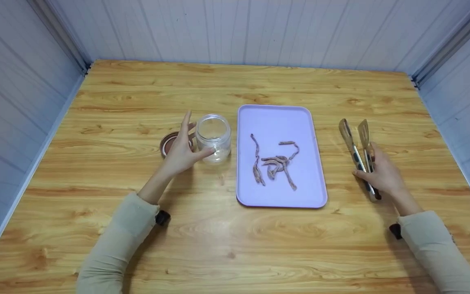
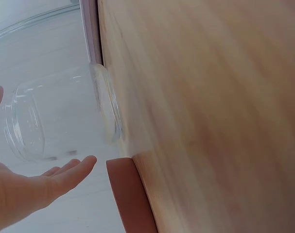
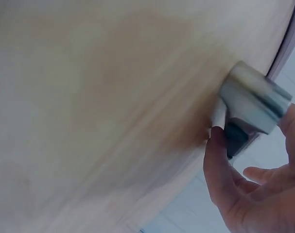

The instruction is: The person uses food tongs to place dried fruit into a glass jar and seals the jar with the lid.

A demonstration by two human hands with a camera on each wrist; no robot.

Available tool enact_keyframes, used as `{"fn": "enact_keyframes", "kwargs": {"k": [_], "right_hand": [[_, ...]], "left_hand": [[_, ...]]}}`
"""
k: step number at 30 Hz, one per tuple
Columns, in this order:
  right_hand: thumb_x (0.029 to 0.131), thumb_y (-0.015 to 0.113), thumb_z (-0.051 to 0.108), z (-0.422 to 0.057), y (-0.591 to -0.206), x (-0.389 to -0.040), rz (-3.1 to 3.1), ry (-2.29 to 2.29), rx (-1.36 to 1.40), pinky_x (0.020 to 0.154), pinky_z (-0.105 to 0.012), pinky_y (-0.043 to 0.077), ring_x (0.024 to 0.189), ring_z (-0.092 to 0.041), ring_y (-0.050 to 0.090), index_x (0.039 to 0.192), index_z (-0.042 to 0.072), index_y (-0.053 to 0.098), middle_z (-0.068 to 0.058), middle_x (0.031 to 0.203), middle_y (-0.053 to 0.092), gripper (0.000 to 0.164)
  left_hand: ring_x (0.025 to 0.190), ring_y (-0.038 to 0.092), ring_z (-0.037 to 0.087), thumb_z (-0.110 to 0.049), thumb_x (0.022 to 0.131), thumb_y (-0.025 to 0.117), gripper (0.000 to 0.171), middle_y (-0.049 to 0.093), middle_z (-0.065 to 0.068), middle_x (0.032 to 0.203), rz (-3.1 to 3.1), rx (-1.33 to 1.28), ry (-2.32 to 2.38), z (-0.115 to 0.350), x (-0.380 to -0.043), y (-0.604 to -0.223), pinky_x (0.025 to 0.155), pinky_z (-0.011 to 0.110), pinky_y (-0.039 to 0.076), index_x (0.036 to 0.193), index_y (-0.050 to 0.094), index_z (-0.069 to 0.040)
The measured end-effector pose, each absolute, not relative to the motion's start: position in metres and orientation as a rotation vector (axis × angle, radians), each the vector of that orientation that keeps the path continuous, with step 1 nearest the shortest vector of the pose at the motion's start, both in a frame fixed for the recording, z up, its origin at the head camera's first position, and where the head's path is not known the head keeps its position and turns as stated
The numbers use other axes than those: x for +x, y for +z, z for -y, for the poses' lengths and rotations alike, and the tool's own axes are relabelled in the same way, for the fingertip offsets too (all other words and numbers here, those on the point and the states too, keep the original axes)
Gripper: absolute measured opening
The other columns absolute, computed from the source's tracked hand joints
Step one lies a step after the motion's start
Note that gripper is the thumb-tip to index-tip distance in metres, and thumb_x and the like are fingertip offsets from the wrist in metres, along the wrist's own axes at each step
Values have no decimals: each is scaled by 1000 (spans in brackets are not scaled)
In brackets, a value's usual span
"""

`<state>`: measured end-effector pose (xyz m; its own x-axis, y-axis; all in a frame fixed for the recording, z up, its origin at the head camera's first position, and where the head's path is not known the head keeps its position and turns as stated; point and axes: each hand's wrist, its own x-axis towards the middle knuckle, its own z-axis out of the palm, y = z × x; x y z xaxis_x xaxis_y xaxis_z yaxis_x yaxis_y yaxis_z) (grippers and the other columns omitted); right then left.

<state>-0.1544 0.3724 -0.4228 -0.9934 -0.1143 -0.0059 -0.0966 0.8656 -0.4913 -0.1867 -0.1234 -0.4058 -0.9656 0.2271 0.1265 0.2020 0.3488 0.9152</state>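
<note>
In the head view my left hand [image 1: 180, 157] is spread beside a clear, lidless jar [image 1: 213, 136], thumb before it and fingers at its left side. The left wrist view shows the jar [image 2: 64, 111] upright on the table between the spread thumb and straight fingers [image 2: 72, 177]. A reddish-brown lid [image 1: 165, 143] lies partly hidden behind that hand. On the right, my right hand [image 1: 384, 173] holds metal tongs [image 1: 359, 157] by the handles, thumb on one side and fingers on the other. Their broad tips point away, spread apart. The right wrist view shows the tongs' hinge end [image 3: 254, 97] between thumb and fingers.
Between the hands lies a lilac tray [image 1: 276, 122] with several thin, twisted brown strips [image 1: 280, 161] on it. Wood-patterned table [image 1: 227, 249] surrounds everything. Pale panel walls [image 1: 227, 32] stand along its back and both sides.
</note>
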Motion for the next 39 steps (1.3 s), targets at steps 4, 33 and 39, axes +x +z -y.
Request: {"fn": "enact_keyframes", "kwargs": {"k": [4,33,39], "right_hand": [[76,68,13,-374,-421,-153,-3016,-769,-194,73,-60,34,97,-50,42,138,-5,9,-37,114,39,87],[73,63,-9,-383,-405,-140,-3028,-1038,-388,72,-52,30,97,-40,38,131,0,36,-29,112,42,65],[68,64,-14,-380,-396,-138,-3081,-1077,-525,73,-51,29,97,-39,39,125,-5,42,-28,106,46,62]], "left_hand": [[117,34,37,-25,70,75,105,23,23,134,-2571,422,1739,122,-188,-410,96,45,30,142,-2,-15],[118,36,26,-40,71,71,96,19,9,142,-2708,398,1526,119,-192,-409,97,41,28,141,13,-11],[117,37,28,-41,72,70,94,19,10,142,-2709,382,1521,119,-193,-407,96,42,30,141,14,-10]]}}
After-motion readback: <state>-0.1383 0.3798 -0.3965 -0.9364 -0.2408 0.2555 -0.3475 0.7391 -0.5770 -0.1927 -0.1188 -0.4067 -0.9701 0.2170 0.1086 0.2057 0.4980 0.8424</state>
